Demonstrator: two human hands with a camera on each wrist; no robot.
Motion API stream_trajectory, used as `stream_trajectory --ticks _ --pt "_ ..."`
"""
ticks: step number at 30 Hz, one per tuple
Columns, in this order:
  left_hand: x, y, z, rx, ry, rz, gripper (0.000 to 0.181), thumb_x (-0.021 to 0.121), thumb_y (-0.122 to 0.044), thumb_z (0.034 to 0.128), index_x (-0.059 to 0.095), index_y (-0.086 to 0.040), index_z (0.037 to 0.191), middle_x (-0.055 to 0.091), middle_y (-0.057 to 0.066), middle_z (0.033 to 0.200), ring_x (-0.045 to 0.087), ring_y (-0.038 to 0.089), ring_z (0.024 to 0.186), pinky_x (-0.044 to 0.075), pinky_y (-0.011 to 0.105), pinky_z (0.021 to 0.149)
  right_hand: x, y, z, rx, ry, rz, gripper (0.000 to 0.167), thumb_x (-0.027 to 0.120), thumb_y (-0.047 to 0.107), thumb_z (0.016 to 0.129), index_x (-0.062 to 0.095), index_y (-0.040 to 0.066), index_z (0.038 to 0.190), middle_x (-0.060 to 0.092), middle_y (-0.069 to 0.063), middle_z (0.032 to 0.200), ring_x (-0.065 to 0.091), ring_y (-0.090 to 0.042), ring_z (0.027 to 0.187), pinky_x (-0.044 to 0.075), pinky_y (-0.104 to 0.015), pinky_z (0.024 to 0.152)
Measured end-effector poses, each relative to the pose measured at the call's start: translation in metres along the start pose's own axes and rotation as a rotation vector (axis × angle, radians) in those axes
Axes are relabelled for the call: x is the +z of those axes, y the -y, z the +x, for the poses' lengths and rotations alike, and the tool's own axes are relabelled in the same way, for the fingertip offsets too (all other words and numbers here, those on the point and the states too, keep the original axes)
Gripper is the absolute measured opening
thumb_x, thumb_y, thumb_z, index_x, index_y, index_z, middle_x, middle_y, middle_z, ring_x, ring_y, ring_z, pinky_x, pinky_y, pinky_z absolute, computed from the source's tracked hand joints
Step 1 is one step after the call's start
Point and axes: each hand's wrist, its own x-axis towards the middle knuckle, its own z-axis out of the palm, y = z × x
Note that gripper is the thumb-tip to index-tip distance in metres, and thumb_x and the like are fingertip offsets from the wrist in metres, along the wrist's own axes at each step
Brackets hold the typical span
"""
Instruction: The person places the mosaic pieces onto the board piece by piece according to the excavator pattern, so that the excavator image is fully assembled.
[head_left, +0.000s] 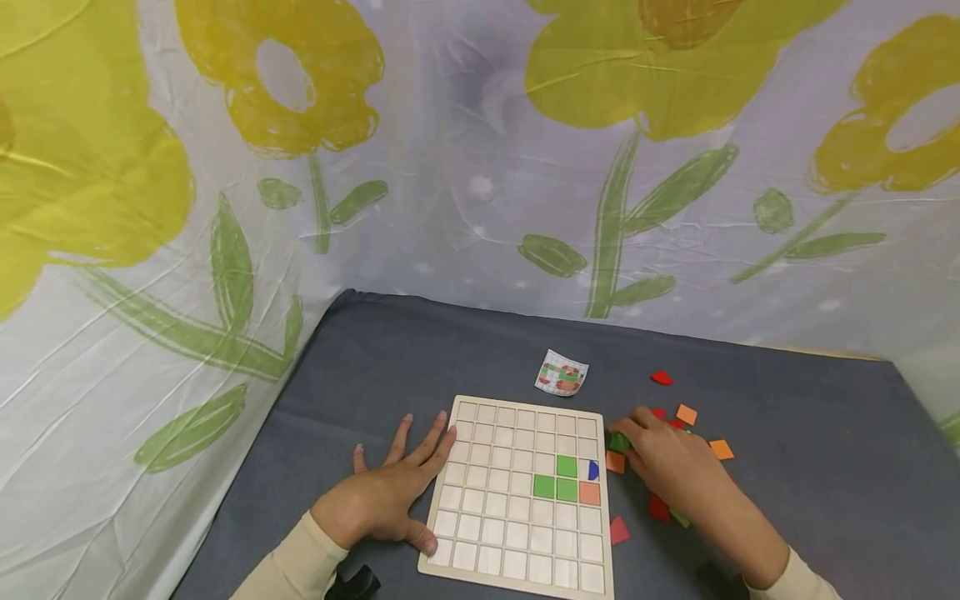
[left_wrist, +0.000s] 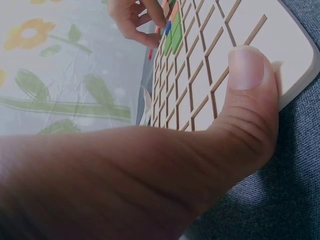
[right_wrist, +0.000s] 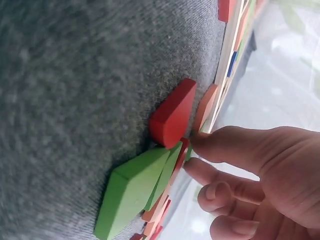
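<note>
Woven cloth (head_left: 405, 350); left grip (head_left: 393, 497) spread on wooden grid (head_left: 495, 505), right grip (head_left: 672, 454) pinching green tile (head_left: 619, 442).

Got the board (head_left: 492, 530) on the table (head_left: 300, 467), my left hand (head_left: 390, 493) on its left edge, loose tiles (head_left: 722, 450) right, card (head_left: 562, 373) just behind.

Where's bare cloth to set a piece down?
Dark cloth lies bare left of the picture card, beyond the left hand, and right of the rightmost orange piece. Crowded: between the board and that piece, around the right hand.
</note>
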Motion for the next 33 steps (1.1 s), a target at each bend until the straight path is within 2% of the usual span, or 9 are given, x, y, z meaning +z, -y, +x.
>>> stream_trajectory --ticks 11,22,26,33 --pt "-0.001 -0.001 -0.001 -0.001 -0.007 0.004 0.142 0.094 -0.051 0.0658 0.003 -0.028 0.172 -0.014 -0.005 0.178 -0.016 0.041 0.161 0.005 0.095 0.101 0.0 0.003 0.002 0.025 0.021 0.003 0.037 0.086 0.01 0.088 0.074 0.009 0.124 0.064 -0.006 0.111 0.038 -0.005 0.047 0.034 -0.025 0.042" --pt "0.0 -0.001 -0.001 -0.002 0.001 0.01 0.141 0.093 -0.052 0.0661 0.003 -0.028 0.172 -0.013 -0.004 0.178 -0.016 0.041 0.161 0.005 0.095 0.102 -0.002 0.003 0.008 0.081 0.064 0.065 0.034 0.078 0.007 0.089 0.068 -0.002 0.121 0.06 -0.011 0.101 0.04 -0.011 0.051 0.036 -0.027 0.045" --pt "-0.002 -0.002 -0.001 -0.004 0.002 0.017 0.142 0.093 -0.053 0.0655 0.003 -0.028 0.172 -0.013 -0.004 0.178 -0.016 0.041 0.161 0.005 0.095 0.101 -0.01 0.013 0.011 0.061 0.04 0.073 0.037 0.078 0.007 0.088 0.067 -0.003 0.122 0.061 -0.013 0.105 0.04 -0.01 0.051 0.035 -0.026 0.045" --pt "-0.001 -0.002 0.0 -0.007 0.004 0.025 0.142 0.093 -0.053 0.0655 0.003 -0.028 0.172 -0.014 -0.004 0.178 -0.016 0.042 0.161 0.006 0.095 0.101 -0.016 0.049 0.018 -0.022 0.034 0.157 0.035 0.074 0.005 0.088 0.068 0.001 0.122 0.063 -0.008 0.109 0.042 -0.006 0.052 0.036 -0.023 0.044"
